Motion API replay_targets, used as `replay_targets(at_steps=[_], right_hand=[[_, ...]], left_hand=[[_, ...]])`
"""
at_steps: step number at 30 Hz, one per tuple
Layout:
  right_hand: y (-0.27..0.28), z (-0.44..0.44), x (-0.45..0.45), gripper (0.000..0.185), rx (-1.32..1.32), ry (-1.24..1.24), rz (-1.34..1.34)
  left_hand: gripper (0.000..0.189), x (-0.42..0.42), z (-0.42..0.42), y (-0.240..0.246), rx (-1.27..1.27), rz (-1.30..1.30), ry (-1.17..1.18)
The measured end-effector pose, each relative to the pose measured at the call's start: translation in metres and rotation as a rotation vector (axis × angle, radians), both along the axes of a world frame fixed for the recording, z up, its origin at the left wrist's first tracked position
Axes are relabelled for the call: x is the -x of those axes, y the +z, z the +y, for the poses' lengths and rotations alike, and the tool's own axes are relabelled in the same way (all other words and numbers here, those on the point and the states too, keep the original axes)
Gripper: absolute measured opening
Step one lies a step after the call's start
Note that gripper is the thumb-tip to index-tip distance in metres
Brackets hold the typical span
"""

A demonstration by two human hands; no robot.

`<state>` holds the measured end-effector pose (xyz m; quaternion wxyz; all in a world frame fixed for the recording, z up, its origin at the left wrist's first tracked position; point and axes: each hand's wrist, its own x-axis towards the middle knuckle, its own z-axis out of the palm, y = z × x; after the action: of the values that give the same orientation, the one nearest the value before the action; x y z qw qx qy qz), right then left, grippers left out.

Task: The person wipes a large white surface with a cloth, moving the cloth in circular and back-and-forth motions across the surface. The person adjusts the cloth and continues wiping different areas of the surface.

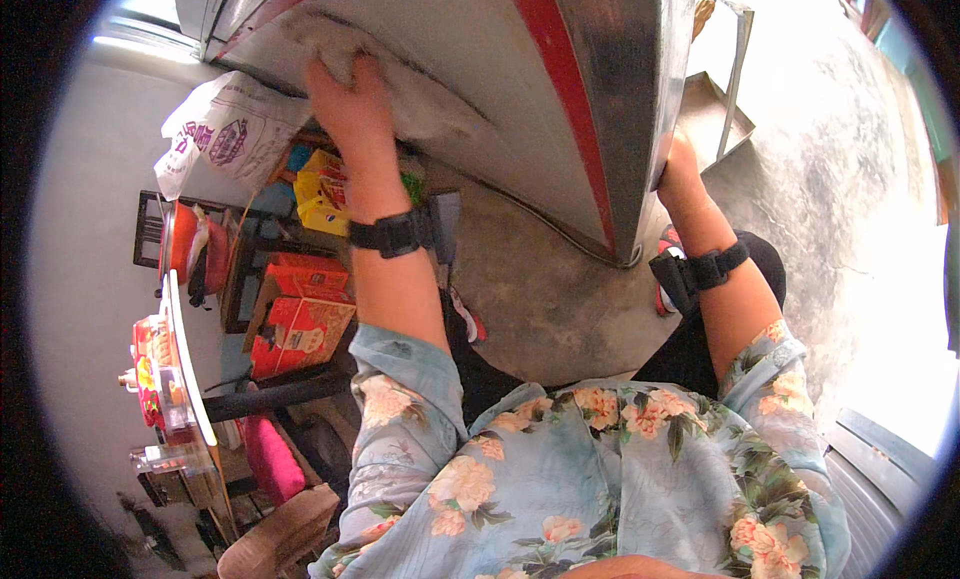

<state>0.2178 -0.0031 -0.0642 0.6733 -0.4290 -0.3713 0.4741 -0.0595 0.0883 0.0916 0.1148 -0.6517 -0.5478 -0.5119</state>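
A large grey cabinet-like body (pixel 480 61) with a red stripe and a shiny metal edge fills the upper middle. On its pale surface rests my left hand (pixel 352 99), slightly blurred, its fingers on a light, crumpled cloth (pixel 330 43). At the metal side edge, my right hand (pixel 679 163) is placed with its fingers partly hidden behind the edge; how it grips cannot be made out. Black straps with small devices sit on both forearms.
A metal dustpan-like tray (pixel 709 118) with an upright handle stands at the right. To the left are a white plastic bag (pixel 232 133), a yellow bag (pixel 319 196), a red carton (pixel 300 335), and a table edge (pixel 187 354). A dark cable (pixel 540 219) runs under the grey body.
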Motion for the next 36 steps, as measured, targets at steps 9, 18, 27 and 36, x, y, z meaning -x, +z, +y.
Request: replay_targets(at_steps=[9,18,27,36], right_hand=[[-0.02,0.009,-0.008,0.024,0.008,0.03,-0.039],[-0.029,0.011,-0.003,0.032,-0.059,-0.027,-0.122],[-0.015,0.009,-0.006,0.028,0.047,0.002,-0.119],[-0.001,0.0,-0.002,0.026,0.035,-0.04,-0.071]], left_hand=[[0.058,0.003,-0.006,-0.182,0.599,-0.38,-0.079],[0.057,0.02,0.015,-0.306,0.859,-0.407,-0.284],[0.047,0.005,-0.011,-0.176,0.708,-0.265,-0.044],[0.051,-0.013,-0.021,0.006,0.134,-0.058,-0.013]])
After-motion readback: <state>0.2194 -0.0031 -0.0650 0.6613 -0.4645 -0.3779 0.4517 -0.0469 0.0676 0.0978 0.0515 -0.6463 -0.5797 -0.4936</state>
